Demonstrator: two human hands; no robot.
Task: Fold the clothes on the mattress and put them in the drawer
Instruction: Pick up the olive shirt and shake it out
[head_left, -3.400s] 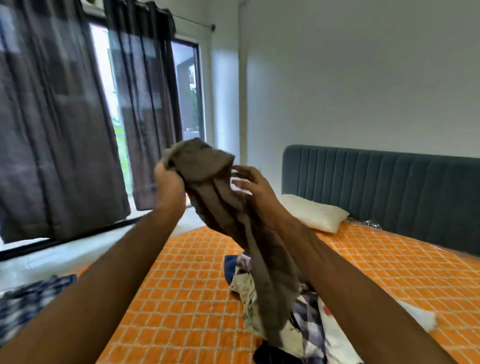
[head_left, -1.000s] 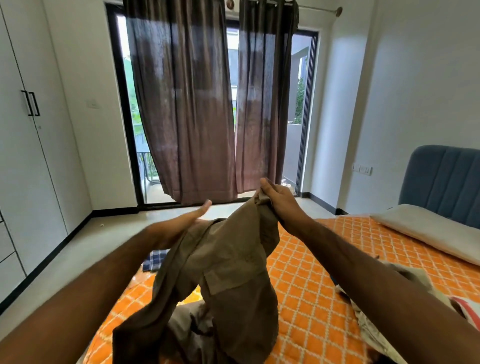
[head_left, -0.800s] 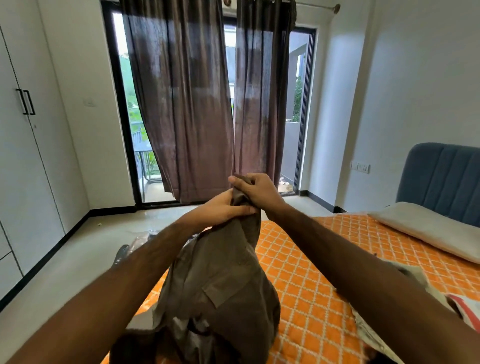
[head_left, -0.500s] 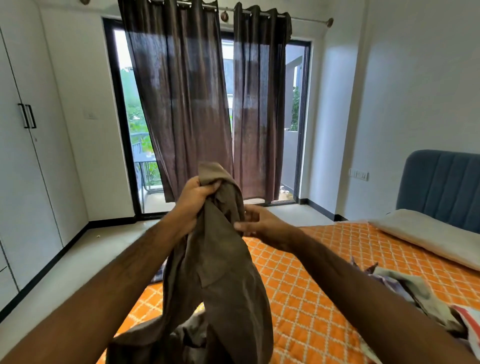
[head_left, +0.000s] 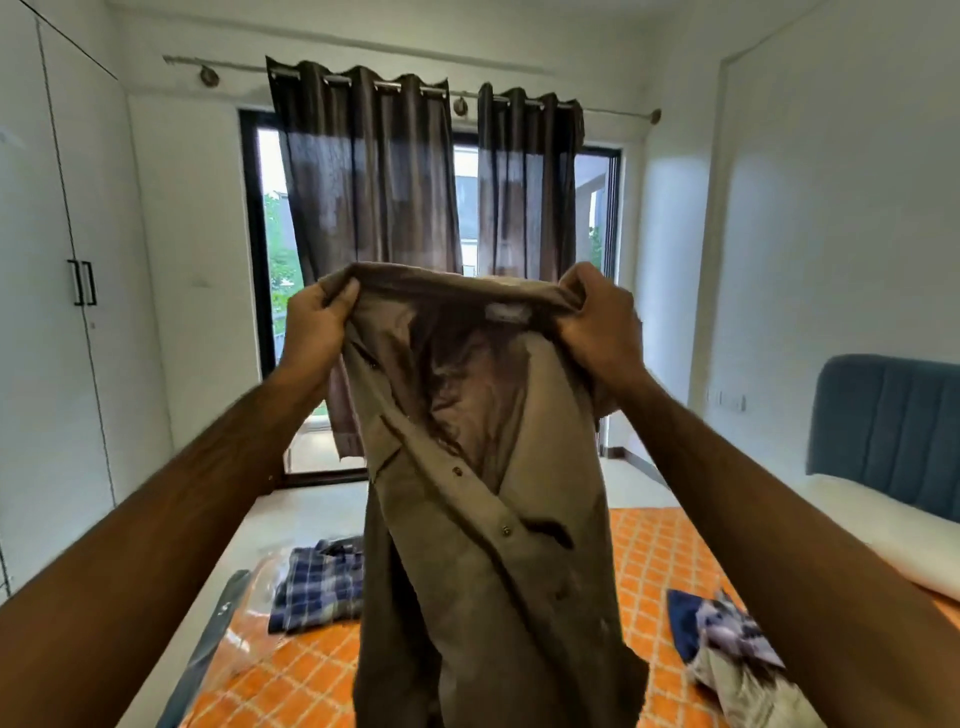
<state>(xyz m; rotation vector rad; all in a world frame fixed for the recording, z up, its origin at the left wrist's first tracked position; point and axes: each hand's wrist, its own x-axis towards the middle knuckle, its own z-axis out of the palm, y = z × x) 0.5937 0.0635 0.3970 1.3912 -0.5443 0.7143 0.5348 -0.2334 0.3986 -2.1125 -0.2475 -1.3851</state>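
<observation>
Both hands' grip holds brown shirt (head_left: 483, 493) (collar up) hanging vertically.

Shirt (head_left: 488, 493) held up between hands; checked garment (head_left: 319, 587) left on mattress (head_left: 649, 561), clothes pile (head_left: 737, 649) right.

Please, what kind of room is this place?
Most likely a bedroom: an orange mattress with a pillow against a blue padded headboard, and a white wardrobe.

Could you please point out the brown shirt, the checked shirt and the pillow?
brown shirt (head_left: 488, 519): head view, on its buttoned front.
checked shirt (head_left: 319, 587): head view, on its middle.
pillow (head_left: 878, 530): head view, on its top surface.
</observation>
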